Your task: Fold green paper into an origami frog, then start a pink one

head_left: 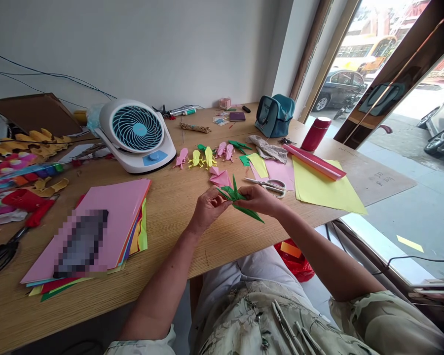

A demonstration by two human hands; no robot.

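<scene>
Between my two hands is a piece of green folded paper (235, 191) with several narrow pointed flaps, held over the table's front part. My left hand (206, 209) pinches its left side with thumb and fingers. On the other side my right hand (259, 199) grips it, partly covering the folds. One long green point hangs below the right fingers. Just beyond the hands lies a pink folded paper piece (222, 178). White-handled scissors (272, 186) rest right behind my right hand. Farther back stand pink folded figures (182, 158) and yellow folded figures (209, 157).
A white fan (136, 130) stands at the left back. Stacked coloured paper (122, 202) with a blurred dark object lies at left, near black-handled scissors (2, 256). Yellow sheets (318, 190), a pink roll (314, 161), a red bottle (317, 134) and a teal bag (275, 116) are at right.
</scene>
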